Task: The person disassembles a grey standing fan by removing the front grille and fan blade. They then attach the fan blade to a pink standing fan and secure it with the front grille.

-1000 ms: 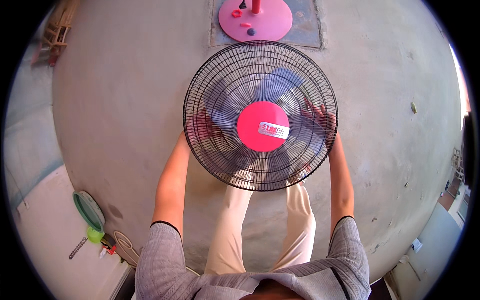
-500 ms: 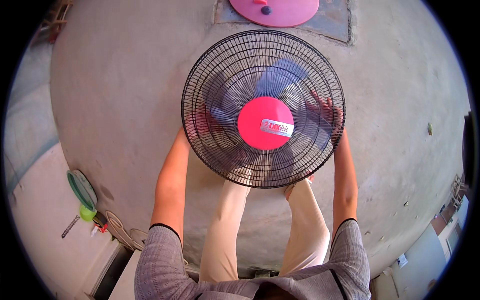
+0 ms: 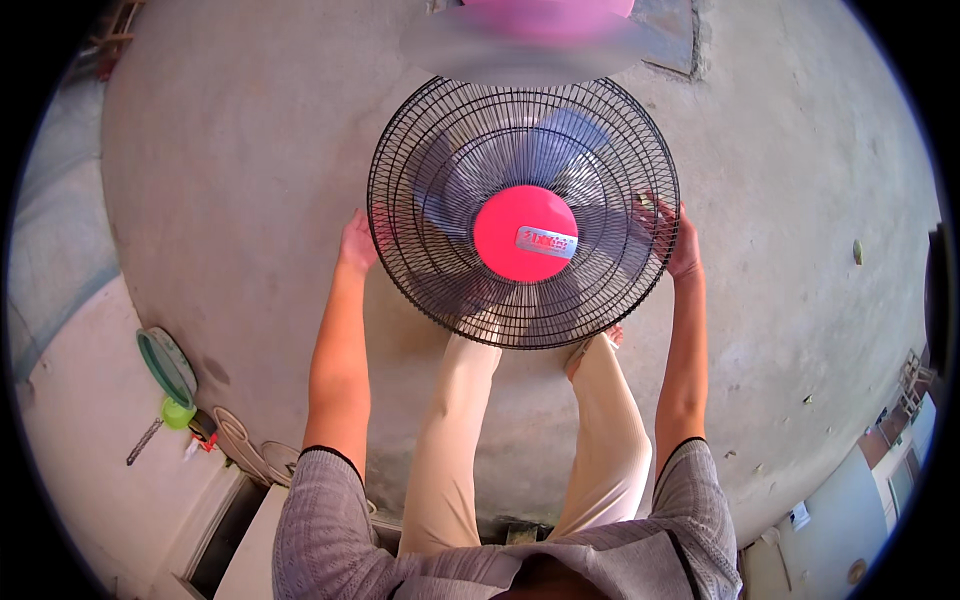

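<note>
A round electric fan [image 3: 525,232] is in front of me, with a black wire guard, a red hub and bluish blades showing through the wires. My left hand [image 3: 359,242] is closed at the guard's left rim, its fingers partly hidden behind the wires. At the right rim my right hand [image 3: 684,248] holds the guard from the side, and some of its fingers show through the grille. A blurred, greyish, see-through shape [image 3: 525,50] covers the guard's far edge; I cannot make out what it is.
Beyond the fan lies a pink round surface [image 3: 550,14], mostly veiled by the blur. Against the left wall are a green basin [image 3: 166,365], a light green item [image 3: 178,413] and beige hoop-shaped things [image 3: 240,445]. My legs [image 3: 450,450] reach under the fan onto grey concrete floor [image 3: 800,250].
The fan's hub and lower rim sit slightly nearer to me in the picture's upward direction. More of my left hand shows outside the rim. The blurred shape has appeared at the far edge.
</note>
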Demonstrator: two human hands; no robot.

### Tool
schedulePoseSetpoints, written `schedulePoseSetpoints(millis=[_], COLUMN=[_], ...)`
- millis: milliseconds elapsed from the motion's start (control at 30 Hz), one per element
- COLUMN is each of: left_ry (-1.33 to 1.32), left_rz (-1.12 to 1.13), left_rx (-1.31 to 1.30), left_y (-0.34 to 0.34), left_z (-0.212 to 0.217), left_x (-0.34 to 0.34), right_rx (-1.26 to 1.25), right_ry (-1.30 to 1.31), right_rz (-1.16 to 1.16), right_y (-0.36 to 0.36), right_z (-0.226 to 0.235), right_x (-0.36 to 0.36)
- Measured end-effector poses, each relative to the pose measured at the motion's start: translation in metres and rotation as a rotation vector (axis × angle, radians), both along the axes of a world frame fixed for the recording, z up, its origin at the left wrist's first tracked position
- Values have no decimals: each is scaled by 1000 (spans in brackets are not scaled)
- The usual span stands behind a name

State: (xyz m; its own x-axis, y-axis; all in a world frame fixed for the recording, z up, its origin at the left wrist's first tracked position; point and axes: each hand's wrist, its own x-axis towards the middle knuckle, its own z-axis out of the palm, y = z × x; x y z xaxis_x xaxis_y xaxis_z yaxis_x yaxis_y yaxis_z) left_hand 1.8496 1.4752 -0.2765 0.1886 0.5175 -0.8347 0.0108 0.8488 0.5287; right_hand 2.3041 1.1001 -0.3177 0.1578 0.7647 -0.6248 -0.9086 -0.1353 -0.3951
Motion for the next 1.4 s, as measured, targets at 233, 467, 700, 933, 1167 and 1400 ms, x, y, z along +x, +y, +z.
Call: schedulePoseSetpoints(millis=[233,467,700,933,1167,1400], left_ry=[410,358,276,392,452,398], left_rz=[-291,-398,-497,-456,-506,-476], left_rx=[296,356,322,368,434,526], left_y=[-52,-77,-74,-88,-83,-88], left_z=[87,100,107,100,122,157], left_x=[42,87,97,99,106,110], right_rx=[-395,-463,-422,-293,-275,-315], right_ry=[-409,-486,-507,-587,-552,-546], right_rz=[20,26,-18,-123,-100,-156], right_y=[-44,-24,-15,-13,-14,-15], right_z=[51,61,70,77,79,112], right_x=[-34,-35,-35,-47,-53,-62])
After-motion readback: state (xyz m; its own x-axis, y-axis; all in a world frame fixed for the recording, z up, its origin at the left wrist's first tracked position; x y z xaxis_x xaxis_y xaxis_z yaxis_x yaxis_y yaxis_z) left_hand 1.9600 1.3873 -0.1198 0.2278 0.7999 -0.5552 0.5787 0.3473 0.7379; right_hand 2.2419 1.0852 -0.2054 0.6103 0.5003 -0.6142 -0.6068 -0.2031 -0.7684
